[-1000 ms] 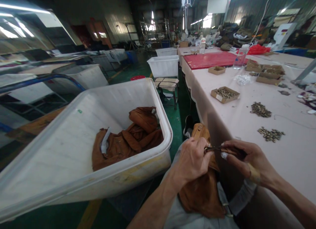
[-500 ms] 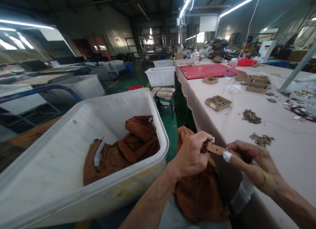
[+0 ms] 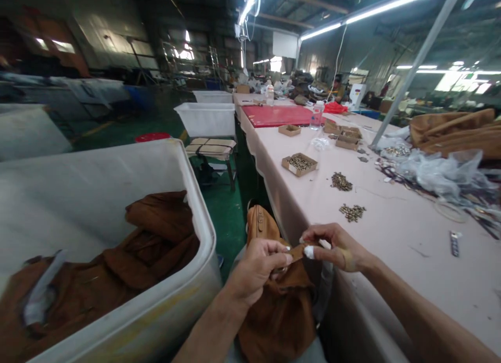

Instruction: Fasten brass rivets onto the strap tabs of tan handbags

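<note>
A brown leather bag (image 3: 279, 311) lies across my lap against the table's edge. Its tan strap (image 3: 296, 252) is stretched between my two hands. My left hand (image 3: 258, 266) pinches one end of the strap, fingers closed. On the other end, my right hand (image 3: 326, 246) closes thumb and fingers; white tape covers its thumb tip. A buckle (image 3: 260, 219) shows on the bag's upper part. Beyond my right hand, two loose piles of small metal studs (image 3: 352, 213) lie on the table.
A large white bin (image 3: 203, 269) with brown bags (image 3: 136, 253) stands at my left. The pale-covered table (image 3: 391, 279) carries a cardboard box of studs (image 3: 299, 164), more boxes, a bottle (image 3: 316, 117) and plastic bags (image 3: 442, 167). A metal post (image 3: 418, 65) rises at the right.
The view has swung to the right, bringing more of the table into sight. Both hands still hold the strap, now lower and with a shorter stretch showing between them.
</note>
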`<state>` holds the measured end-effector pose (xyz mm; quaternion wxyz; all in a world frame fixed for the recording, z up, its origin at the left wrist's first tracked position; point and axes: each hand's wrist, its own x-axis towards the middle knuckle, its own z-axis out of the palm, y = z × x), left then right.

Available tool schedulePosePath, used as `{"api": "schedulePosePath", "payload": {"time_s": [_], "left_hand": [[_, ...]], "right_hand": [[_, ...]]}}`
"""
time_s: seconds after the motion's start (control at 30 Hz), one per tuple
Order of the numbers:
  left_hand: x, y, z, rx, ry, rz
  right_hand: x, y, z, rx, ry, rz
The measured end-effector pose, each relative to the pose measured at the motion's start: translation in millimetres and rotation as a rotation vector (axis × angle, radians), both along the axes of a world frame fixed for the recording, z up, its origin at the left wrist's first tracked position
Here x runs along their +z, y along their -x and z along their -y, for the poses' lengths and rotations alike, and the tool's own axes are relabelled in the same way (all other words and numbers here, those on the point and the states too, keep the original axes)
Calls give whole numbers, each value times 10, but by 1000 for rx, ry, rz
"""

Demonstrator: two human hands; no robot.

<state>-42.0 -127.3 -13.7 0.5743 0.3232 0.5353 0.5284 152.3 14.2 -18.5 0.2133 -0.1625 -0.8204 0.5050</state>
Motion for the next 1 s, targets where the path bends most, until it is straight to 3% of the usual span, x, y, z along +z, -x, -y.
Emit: {"api": "schedulePosePath", "payload": {"time_s": [0.07,0.2,0.3,0.4,0.6,0.8,1.0], "left_hand": [[-38,-9,8,46,19,8],[-54,1,-7,116,5,2],[-79,3,-44,149,0,-6],[-135,-9,-83,165,9,-7],[-250,-14,-147,169,24,-50],[-373,4,-184,172,11,-77],[-435,-47,-76,220,4,-158]], "right_hand": [[3,-145,-253,-124,-94,34],[-76,-653,-909,-567,-274,221],[-219,-1005,-1246,-680,-306,363],[-419,-1147,-1376,-671,-288,468],[-725,-1069,-1483,-626,-286,554],[-749,-1091,-1544,-587,-342,606],[-744,-1236,-1461,-505,-388,624]]}}
